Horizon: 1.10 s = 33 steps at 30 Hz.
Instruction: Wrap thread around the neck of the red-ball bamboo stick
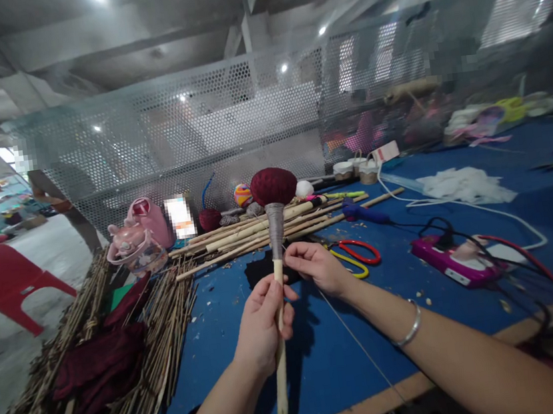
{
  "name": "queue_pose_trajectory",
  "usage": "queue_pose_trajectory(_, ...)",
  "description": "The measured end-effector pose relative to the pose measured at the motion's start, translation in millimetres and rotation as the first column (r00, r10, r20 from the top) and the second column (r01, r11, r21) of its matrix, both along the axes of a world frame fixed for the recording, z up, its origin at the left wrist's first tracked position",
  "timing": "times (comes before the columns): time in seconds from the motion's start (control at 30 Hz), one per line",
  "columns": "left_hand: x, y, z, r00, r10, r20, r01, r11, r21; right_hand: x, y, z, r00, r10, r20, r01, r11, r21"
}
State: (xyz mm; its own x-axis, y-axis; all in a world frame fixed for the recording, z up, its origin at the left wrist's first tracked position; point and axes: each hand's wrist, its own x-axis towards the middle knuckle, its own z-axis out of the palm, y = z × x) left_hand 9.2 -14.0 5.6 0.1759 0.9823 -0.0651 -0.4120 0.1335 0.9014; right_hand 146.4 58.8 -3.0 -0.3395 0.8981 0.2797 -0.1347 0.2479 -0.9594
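Upright in the middle of the view stands a pale wooden stick (pixel 280 381) with a dark red padded head (pixel 274 186) on top. Grey thread (pixel 276 228) is wound round the neck below the head. My left hand (pixel 265 319) is wrapped round the stick just under the winding. At the right of the winding, my right hand (pixel 317 266) pinches the thread between thumb and forefinger. A loose length of thread (pixel 356 339) runs from beneath my right hand down to the table's front edge.
Scissors with red and yellow handles (pixel 360 254) lie right of my hands on the blue table (pixel 395 313). Behind are wooden sticks (pixel 240 238). Twigs and dark red cloth (pixel 101 363) are at left, a purple power strip (pixel 457 262) at right.
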Motion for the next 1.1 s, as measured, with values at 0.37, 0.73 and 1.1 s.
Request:
queue_pose_trajectory(0.37, 0, 4, -3.1, 0.992, 0.101, -0.080, -0.098, 0.994, 0.041, -3, -2, 1.8, 1.000, 0.018, -0.010, -0.018, 1.000, -0.022)
queue_pose_trajectory(0.73, -4, 6, -2.8, 0.999, -0.022, 0.029, 0.025, 0.995, -0.100, -6, 2, -4.2, 0.997, 0.017, -0.074, -0.022, 0.998, -0.065)
queue_pose_trajectory(1.1, -7, 11, -4.7, 1.000, 0.029, 0.004, -0.029, 1.000, -0.001, -4, 3, -6.9, 0.999, 0.019, -0.026, -0.020, 1.000, -0.017)
